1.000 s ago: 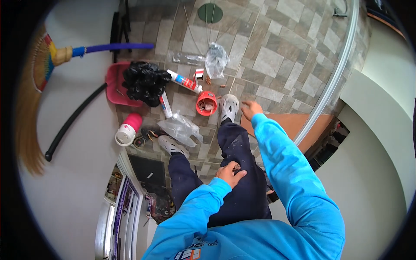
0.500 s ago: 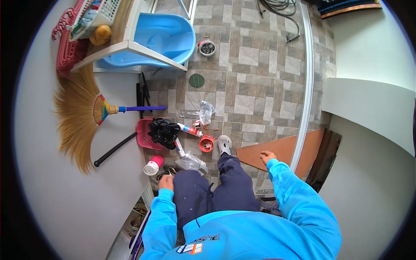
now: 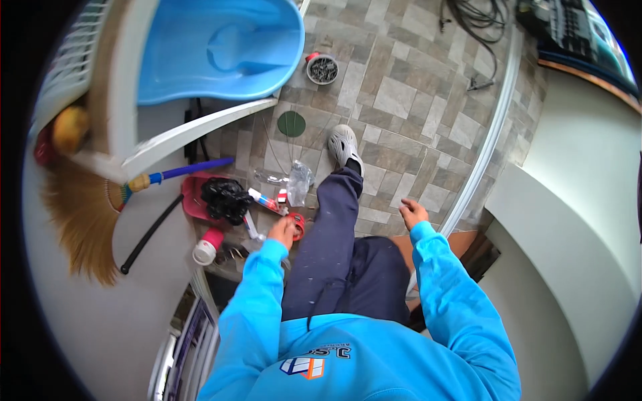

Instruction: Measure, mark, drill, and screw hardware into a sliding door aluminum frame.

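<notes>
My left hand [image 3: 283, 232] hangs in front of me with its fingers loosely out and nothing seen in it. From above it overlaps a red round container [image 3: 297, 226] on the floor; I cannot make out any contact. My right hand [image 3: 414, 212] hangs at my right side, loosely bent with thumb and fingers apart, holding nothing visible. By the left hand lie a white, blue and red cartridge tube [image 3: 263, 199], a clear plastic bag [image 3: 300, 182] and a black plastic bag [image 3: 226, 200] in a pink dustpan [image 3: 194, 194].
My shoe [image 3: 344, 145] is on the tiled floor [image 3: 394, 97]. A blue baby bathtub [image 3: 267, 57] on a white frame [image 3: 200, 130] and a broom [image 3: 83, 227] stand left. Ahead are a cup of dark bits [image 3: 322, 69] and a coiled cable [image 3: 476, 20]. A white floor rail [image 3: 483, 160] runs along the right.
I have moved forward; the other leg is now in front. My left hand has swung forward from beside my thigh. The bathtub and frame appear closer, and the floor items have shifted left in view.
</notes>
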Motion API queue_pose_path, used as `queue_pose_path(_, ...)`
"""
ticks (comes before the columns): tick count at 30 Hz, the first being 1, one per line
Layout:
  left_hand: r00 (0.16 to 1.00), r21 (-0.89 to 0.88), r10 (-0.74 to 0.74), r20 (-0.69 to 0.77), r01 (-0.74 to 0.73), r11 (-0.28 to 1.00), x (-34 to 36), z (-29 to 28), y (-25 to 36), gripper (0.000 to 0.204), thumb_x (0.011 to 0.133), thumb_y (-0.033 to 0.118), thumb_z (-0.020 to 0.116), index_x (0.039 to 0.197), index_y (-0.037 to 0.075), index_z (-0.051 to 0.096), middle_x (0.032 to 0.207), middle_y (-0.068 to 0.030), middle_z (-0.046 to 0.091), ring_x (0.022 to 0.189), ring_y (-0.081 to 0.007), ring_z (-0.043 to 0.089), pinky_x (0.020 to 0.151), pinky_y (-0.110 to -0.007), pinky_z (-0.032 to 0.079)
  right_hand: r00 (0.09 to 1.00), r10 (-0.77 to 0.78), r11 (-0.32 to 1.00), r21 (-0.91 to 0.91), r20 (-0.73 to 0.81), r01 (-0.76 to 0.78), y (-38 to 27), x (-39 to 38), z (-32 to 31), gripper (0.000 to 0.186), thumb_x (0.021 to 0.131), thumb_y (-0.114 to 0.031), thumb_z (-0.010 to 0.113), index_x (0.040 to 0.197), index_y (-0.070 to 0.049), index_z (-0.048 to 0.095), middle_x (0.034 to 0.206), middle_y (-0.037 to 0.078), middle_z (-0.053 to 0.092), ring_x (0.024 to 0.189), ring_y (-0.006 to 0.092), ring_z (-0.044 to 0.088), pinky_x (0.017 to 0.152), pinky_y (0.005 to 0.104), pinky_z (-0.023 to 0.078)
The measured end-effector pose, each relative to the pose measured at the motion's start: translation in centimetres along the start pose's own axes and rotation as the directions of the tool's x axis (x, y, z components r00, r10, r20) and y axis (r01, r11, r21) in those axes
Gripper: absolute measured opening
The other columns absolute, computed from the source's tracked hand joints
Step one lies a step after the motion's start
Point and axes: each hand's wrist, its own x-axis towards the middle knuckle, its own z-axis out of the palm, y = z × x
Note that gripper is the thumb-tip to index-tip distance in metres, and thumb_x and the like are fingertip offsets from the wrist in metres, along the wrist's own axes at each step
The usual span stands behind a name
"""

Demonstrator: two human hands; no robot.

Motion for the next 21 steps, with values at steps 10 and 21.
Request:
queue_pose_path(10, 0.854, -0.452, -0.319, 0.411, 0.495, 0.742, 24.9, 7.0, 15.9, 0.051, 0.092, 0.051, 0.045, 0.111, 0.006, 0.058, 0.095, -0.0116, 0.065, 0.092, -0.0274, 0.061, 0.083, -0.037, 0.046, 0.960, -0.129, 0.916, 0.401, 0.247, 0.020, -19.0, 12.3, -2.0, 0.046, 0.083, -0.020, 0.065, 0.124, -0.002, 0.055, 0.108, 0.014, 0.064, 0.097, 0.0187, 0.061, 0.085, 0.0296, 0.048)
queue_pose_path(21, 0.905, -0.340, -0.284, 0.318, 0.388, 0.857, 34.9, 11.2, 17.8, 0.056, 0.090, 0.056, 0.044, 0.122, 0.012, 0.055, 0.113, -0.0201, 0.061, 0.108, -0.0350, 0.057, 0.091, -0.041, 0.045, 0.981, -0.085, 0.967, 0.253, 0.174, 0.039, -24.1, 19.3, -0.4, 0.029, 0.092, -0.025, 0.059, 0.103, 0.002, 0.061, 0.092, 0.007, 0.065, 0.083, 0.0112, 0.058, 0.074, 0.0261, 0.047)
